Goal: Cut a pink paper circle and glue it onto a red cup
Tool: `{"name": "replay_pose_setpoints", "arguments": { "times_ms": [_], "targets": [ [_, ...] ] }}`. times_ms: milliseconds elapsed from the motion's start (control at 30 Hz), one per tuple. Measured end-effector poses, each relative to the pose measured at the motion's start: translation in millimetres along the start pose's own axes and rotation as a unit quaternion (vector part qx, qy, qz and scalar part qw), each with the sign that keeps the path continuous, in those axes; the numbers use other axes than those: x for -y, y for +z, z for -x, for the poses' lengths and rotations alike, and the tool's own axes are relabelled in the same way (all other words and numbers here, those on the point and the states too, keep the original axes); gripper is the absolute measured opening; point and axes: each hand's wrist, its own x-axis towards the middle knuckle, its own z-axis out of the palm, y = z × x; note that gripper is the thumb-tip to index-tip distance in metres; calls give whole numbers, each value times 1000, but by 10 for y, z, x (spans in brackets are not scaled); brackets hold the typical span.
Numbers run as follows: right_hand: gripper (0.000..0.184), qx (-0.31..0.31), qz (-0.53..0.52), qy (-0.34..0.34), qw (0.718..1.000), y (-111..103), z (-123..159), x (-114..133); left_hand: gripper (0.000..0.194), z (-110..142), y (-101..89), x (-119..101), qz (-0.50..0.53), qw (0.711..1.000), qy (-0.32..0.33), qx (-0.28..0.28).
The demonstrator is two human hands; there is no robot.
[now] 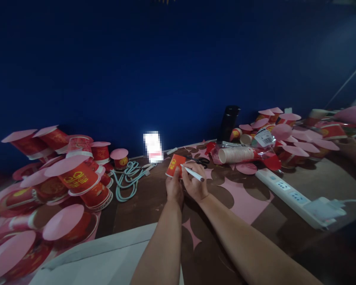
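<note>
In the middle of the table, my left hand [175, 188] is closed around a red paper cup [172, 167] with yellow lettering, which lies tilted on its side. My right hand [196, 185] grips a white marker pen [193, 173], its tip end at the cup's right side and its dark end pointing right. Fingers partly hide the cup and the pen's tip. Just behind my right hand lies a pair of black-handled scissors [201, 160]. A lit phone [153, 146], its screen blurred out, leans against the wall behind the cup.
Red cups with pink paper discs [80, 178] pile up at left; more cups [295, 152] sit at right. Between them are a coiled cable [127, 184], a black bottle [230, 122], a bagged cup stack [237, 155], pink paper scraps [245, 202] and a power strip [290, 196]. White sheet [106, 257] in front.
</note>
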Motion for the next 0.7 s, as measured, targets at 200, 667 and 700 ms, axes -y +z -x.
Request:
{"name": "replay_pose_setpoints", "arguments": {
  "times_ms": [200, 667, 700],
  "targets": [
    [9, -6, 2, -2, 1000, -14, -7, 15, 37, 4, -10, 9, 18, 1000, -2, 12],
    [9, 12, -13, -13, 1000, -4, 10, 39, 33, 22, -4, -23, -11, 1000, -25, -11],
    [8, 12, -10, -11, 1000, 0, 12, 35, 34, 13, -13, -12, -6, 1000, -28, -11]
  ]
}}
